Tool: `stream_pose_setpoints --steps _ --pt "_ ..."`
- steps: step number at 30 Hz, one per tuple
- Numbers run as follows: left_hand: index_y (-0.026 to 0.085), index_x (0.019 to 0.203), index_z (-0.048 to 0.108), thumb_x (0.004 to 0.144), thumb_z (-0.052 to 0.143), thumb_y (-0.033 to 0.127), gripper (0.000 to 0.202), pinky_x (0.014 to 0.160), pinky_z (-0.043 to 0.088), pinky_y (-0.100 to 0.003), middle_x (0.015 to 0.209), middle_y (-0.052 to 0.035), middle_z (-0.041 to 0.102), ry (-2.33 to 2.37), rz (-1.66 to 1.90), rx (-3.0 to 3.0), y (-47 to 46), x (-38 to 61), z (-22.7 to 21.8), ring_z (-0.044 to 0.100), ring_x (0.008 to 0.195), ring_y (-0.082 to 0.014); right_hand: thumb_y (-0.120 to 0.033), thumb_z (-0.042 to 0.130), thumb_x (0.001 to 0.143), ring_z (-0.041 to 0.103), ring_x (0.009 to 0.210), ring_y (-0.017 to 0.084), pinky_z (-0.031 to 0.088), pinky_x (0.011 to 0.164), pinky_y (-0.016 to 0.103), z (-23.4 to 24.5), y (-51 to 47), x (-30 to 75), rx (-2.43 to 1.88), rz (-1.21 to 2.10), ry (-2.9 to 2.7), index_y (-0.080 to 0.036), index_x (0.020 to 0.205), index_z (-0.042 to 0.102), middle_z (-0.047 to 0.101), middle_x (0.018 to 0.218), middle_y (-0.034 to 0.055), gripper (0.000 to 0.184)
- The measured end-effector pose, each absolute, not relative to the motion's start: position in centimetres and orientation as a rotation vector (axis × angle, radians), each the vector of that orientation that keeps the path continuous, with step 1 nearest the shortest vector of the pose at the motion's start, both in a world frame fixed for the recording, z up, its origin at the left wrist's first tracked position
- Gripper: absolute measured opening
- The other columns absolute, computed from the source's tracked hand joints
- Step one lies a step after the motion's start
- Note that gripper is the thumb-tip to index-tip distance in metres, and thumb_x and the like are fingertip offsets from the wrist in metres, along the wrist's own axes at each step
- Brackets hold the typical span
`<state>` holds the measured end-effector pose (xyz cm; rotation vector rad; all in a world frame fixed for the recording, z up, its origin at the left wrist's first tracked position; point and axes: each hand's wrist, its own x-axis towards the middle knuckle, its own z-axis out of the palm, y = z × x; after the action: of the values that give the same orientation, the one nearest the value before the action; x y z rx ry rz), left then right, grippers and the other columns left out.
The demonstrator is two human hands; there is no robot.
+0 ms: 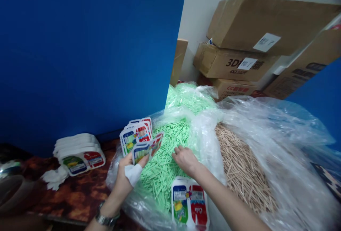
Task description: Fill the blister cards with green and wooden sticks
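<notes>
My left hand [127, 174], with a white wrap on the thumb and a watch on the wrist, is closed on a fan of small printed plastic packs [138, 137]. My right hand [185, 159] reaches down into a heap of green sticks [165, 152] in a clear plastic bag, with the fingers curled into the sticks. Whether they hold any sticks is hidden. Another printed pack [189, 202] lies on the green sticks just below my right forearm.
A pile of plain wooden sticks [239, 170] fills a clear bag [279, 145] to the right. A stack of packs [78, 151] lies on the brown table at left, by crumpled tissue [54, 178]. A blue partition [80, 53] stands behind; cardboard boxes [250, 46] are stacked at the back.
</notes>
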<state>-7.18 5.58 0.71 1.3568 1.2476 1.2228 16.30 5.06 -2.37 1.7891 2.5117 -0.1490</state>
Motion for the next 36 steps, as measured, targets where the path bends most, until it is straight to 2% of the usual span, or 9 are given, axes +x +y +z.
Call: stream_pose_setpoints --steps 6,16,22,24,26,28,31,33,36 --pt "0.015 0.093 0.073 0.075 0.07 0.029 0.023 0.08 0.055 -0.033 0.092 -0.0069 0.078 1.108 1.114 1.444 4.8 -6.2 -0.1 0.07 0.087 -0.0279 -0.001 0.043 0.084 0.059 0.085 0.022 0.043 0.071 0.028 -0.9 5.3 17.4 1.81 0.012 2.448 -0.018 0.096 0.059 0.065 0.091 0.009 0.026" --pt "0.014 0.093 0.072 0.072 0.072 0.029 0.026 0.08 0.055 -0.035 0.093 -0.0083 0.078 1.183 1.141 1.359 4.4 -6.9 -0.6 0.071 0.087 -0.0289 -0.015 0.047 0.089 0.062 0.084 0.019 0.043 0.065 0.024 -2.7 6.2 15.9 1.791 -0.069 2.441 -0.019 0.096 0.059 0.065 0.091 0.0066 0.014" --pt "0.015 0.086 0.073 0.069 0.073 0.028 0.022 0.07 0.056 -0.034 0.083 -0.007 0.078 1.272 1.152 1.409 3.8 -7.5 0.0 0.07 0.076 -0.0278 -0.006 0.054 0.081 0.063 0.082 0.02 0.045 0.063 0.024 -3.5 7.0 13.5 1.653 -0.171 2.573 -0.018 0.082 0.063 0.068 0.08 0.0057 0.015" --pt "0.015 0.086 0.072 0.071 0.071 0.029 0.02 0.067 0.055 -0.032 0.08 -0.0068 0.076 1.267 1.122 1.438 3.4 -7.5 0.2 0.069 0.073 -0.0268 -0.005 0.051 0.082 0.063 0.081 0.019 0.046 0.066 0.025 -3.2 6.8 13.7 1.669 -0.172 2.591 -0.02 0.091 0.063 0.068 0.08 0.0051 0.021" --pt "0.014 0.087 0.071 0.075 0.069 0.03 0.02 0.068 0.055 -0.032 0.081 -0.0071 0.075 1.234 1.089 1.467 3.1 -7.4 0.2 0.069 0.076 -0.0263 -0.007 0.046 0.086 0.062 0.084 0.018 0.048 0.071 0.026 -1.9 6.3 14.3 1.794 -0.21 2.674 -0.022 0.11 0.057 0.068 0.088 0.005 0.03" --pt "0.015 0.089 0.071 0.078 0.066 0.03 0.02 0.07 0.054 -0.031 0.084 -0.0075 0.074 1.196 1.059 1.495 2.9 -7.2 0.0 0.068 0.078 -0.0259 -0.014 0.043 0.091 0.061 0.081 0.016 0.049 0.072 0.028 0.3 5.3 14.7 2.133 -0.446 2.896 -0.023 0.124 0.046 0.065 0.092 0.0046 0.034" --pt "0.015 0.09 0.071 0.079 0.066 0.029 0.019 0.071 0.053 -0.031 0.084 -0.0068 0.074 1.164 1.024 1.536 2.9 -6.5 -0.3 0.067 0.078 -0.0248 -0.025 0.051 0.091 0.06 0.072 0.014 0.05 0.065 0.026 4.3 3.4 14.3 2.81 -1.221 3.109 -0.027 0.118 0.044 0.061 0.084 0.0007 0.029" --pt "0.015 0.092 0.071 0.08 0.065 0.029 0.019 0.071 0.053 -0.03 0.085 -0.0062 0.073 1.157 1.007 1.564 3.0 -5.9 -0.5 0.066 0.078 -0.0241 -0.025 0.056 0.089 0.062 0.079 0.015 0.05 0.069 0.027 6.3 2.3 13.3 2.813 -1.548 3.171 -0.028 0.113 0.047 0.063 0.088 0.001 0.026" --pt "0.015 0.092 0.07 0.081 0.064 0.029 0.019 0.071 0.051 -0.03 0.087 -0.0064 0.073 1.143 0.99 1.608 3.0 -5.3 -0.6 0.065 0.077 -0.0231 -0.022 0.056 0.088 0.063 0.084 0.016 0.051 0.069 0.028 7.2 1.5 11.6 2.625 -1.664 3.269 -0.028 0.111 0.048 0.065 0.089 0.0019 0.025"
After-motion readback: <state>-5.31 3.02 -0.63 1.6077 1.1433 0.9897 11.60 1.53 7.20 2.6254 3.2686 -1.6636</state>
